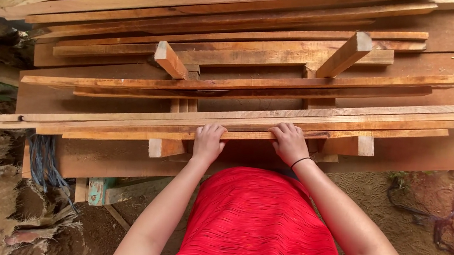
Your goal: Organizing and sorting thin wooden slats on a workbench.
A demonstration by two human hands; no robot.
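I see the long thin reddish-brown wooden slat (142,134) lying at the near edge of the stacked timber pile (235,49). My left hand (208,142) and right hand (290,143) both curl their fingers over it, close together, above my red garment (256,226).

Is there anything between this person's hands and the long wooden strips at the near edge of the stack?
Nothing visible. The left hand and the right hand both rest directly on the nearest long wooden strips, fingers curled over their near edge. Other boards and short cross blocks lie farther back on the stack, beyond the hands.
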